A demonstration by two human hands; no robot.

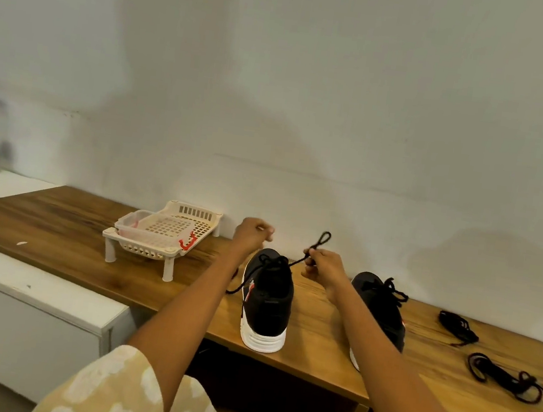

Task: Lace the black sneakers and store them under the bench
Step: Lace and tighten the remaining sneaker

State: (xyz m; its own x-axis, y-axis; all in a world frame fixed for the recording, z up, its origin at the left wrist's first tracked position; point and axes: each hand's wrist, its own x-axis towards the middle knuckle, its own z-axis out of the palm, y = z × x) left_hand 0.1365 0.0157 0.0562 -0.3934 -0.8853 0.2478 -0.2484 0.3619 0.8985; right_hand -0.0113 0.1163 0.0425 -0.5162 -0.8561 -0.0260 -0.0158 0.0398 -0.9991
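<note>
Presently the left sneaker (267, 303) stands on the wooden bench (86, 236), its lace (293, 262) being tied: the right hand (322, 268) pinches a loop in its fingers, while the left hand (252, 234) is curled, apparently on the other end. The right sneaker (379, 306) appears laced, and storage under the bench remains outstanding. Spare laces (458, 327) lie at right, a plastic rack (162, 236) at left, beneath a plain white wall (313, 90).
</note>
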